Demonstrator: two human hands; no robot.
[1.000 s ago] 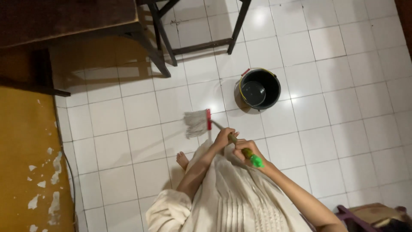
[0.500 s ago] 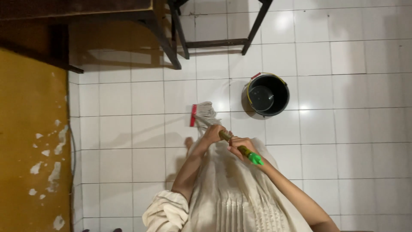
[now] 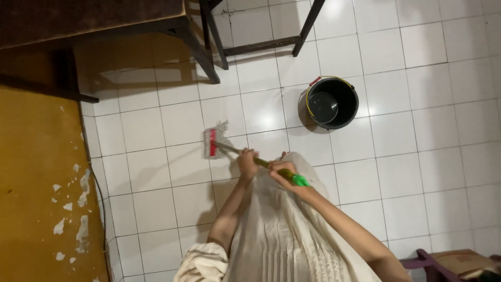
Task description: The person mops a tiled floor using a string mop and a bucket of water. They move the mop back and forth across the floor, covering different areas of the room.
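Mop point(image 3: 215, 142) head ahead of both hands, left hand point(image 3: 247, 160) and right hand point(image 3: 282, 172) fingers wrapped round handle

Person wears a loose cream garment point(image 3: 282, 235) with narrow vertical pleats running down the front. Sleeves are wide; the left sleeve point(image 3: 201, 263) is bunched up near the elbow in soft folds, forearm bare below it. Right forearm also bare. Left hand point(image 3: 247, 161) and right hand point(image 3: 282, 173) carry no gloves.
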